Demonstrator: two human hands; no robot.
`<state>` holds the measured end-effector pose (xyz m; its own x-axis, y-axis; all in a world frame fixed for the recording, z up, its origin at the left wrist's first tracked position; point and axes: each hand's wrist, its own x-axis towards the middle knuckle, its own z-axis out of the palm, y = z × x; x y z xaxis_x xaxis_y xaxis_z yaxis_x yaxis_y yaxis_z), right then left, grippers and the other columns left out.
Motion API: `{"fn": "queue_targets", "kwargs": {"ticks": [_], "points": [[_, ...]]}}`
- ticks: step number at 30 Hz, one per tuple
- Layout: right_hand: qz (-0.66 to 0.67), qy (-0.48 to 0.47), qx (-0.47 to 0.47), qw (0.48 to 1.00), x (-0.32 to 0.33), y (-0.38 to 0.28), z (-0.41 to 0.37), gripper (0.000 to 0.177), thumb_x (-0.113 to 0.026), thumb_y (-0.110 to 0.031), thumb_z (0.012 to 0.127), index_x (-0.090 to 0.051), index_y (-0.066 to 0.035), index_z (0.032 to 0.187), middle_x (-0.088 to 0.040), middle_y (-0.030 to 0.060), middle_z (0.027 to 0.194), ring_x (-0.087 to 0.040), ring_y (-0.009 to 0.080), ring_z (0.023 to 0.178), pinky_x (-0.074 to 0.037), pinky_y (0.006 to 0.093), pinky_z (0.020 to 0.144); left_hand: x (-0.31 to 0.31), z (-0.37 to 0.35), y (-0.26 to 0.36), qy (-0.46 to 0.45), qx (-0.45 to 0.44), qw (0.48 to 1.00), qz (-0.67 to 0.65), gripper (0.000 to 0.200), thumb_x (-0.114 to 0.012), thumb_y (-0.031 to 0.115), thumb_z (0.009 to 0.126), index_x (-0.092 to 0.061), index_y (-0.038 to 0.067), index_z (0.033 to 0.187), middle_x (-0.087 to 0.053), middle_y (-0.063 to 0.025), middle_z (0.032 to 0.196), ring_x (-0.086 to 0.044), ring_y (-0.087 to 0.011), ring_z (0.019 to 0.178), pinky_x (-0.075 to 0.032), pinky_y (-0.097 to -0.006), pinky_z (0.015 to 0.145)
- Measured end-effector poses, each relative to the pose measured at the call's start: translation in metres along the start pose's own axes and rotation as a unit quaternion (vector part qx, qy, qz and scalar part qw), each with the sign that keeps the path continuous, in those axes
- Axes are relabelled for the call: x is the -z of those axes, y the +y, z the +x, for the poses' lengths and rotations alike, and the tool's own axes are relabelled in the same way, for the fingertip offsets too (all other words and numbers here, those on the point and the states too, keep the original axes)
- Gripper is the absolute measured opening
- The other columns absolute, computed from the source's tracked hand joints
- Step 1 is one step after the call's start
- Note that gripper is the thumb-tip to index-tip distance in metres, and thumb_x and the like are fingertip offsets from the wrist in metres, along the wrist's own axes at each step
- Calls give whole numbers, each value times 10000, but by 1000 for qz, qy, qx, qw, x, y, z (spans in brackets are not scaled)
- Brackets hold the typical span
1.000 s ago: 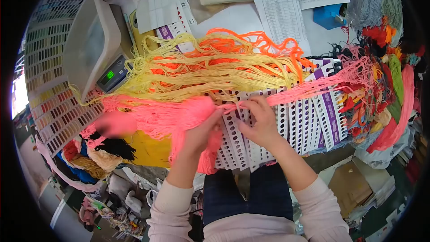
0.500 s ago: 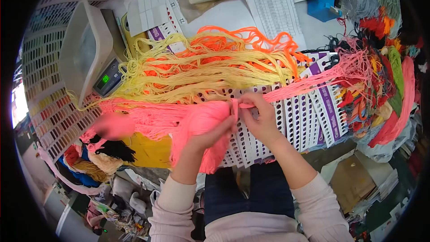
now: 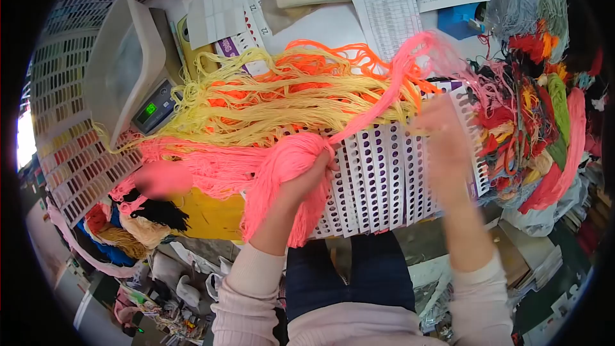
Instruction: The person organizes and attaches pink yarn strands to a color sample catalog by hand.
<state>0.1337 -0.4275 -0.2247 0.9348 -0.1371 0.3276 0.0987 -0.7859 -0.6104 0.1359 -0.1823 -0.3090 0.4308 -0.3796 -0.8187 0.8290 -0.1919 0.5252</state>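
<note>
My left hand (image 3: 306, 182) grips a thick hank of pink yarn (image 3: 285, 160) that hangs down over the table's front edge. A thin bundle of pink strands (image 3: 384, 96) runs taut from that hank up to the right, over the yellow yarn (image 3: 282, 106) and orange yarn (image 3: 320, 67). My right hand (image 3: 444, 141) is blurred, raised over the white perforated cards (image 3: 378, 179), and seems to be pulling those strands; its grip is not clear. More pink yarn (image 3: 192, 166) lies spread to the left.
A digital scale (image 3: 138, 70) stands at the left beside colour sample charts (image 3: 70, 122). Printed sheets (image 3: 391, 0) lie at the back. Tangled yarn of many colours (image 3: 538, 109) is heaped at the right. Yarn bundles (image 3: 141, 218) and clutter fill the space below the table edge.
My right hand has left the spot beside the left hand and swung up and to the right, drawing out a bundle of pink strands. My left hand keeps hold of the hank.
</note>
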Motion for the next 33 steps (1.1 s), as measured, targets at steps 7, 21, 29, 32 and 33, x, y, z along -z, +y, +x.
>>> {"fn": "queue_targets", "kwargs": {"ticks": [7,21,29,32,33], "points": [[293,-205,-150,922,-113,-36,-75,178,-599,-61,675,-575,-36,850,-519,64,847,-478,158,861,-367,290,776,26,-21,6,-126,72,959,-241,174,-482,173,806,-537,15,853,-521,-11,622,-427,-56,474,-333,-174,445],[270,-240,-173,916,-115,-34,-70,117,-592,-64,660,-576,-71,776,-487,13,696,-445,116,657,-287,265,745,158,-116,38,83,-178,880,-432,203,-427,212,841,-502,46,932,-512,8,649,-480,-85,553,-435,-241,549],[246,-179,-88,948,-128,-32,-73,150,-559,-73,692,-586,-92,838,-528,10,662,-466,146,820,-246,308,750,65,-70,3,248,-246,920,176,212,-477,109,791,-534,32,981,-501,-27,606,-490,-158,537,-428,-274,581],[382,-211,-226,871,-127,-25,-78,190,-542,-31,720,-566,-82,901,-545,36,790,-471,162,850,-293,296,776,15,-21,-3,113,-225,896,366,153,-475,148,801,-544,49,895,-521,-86,702,-489,-196,631,-397,-306,587],[439,-213,-290,823,-125,-26,-78,212,-537,-11,721,-563,-84,918,-541,49,828,-469,170,863,-313,289,786,12,-12,3,126,-215,847,469,164,-482,175,809,-543,43,885,-527,-69,661,-481,-164,580,-388,-290,574]]}}
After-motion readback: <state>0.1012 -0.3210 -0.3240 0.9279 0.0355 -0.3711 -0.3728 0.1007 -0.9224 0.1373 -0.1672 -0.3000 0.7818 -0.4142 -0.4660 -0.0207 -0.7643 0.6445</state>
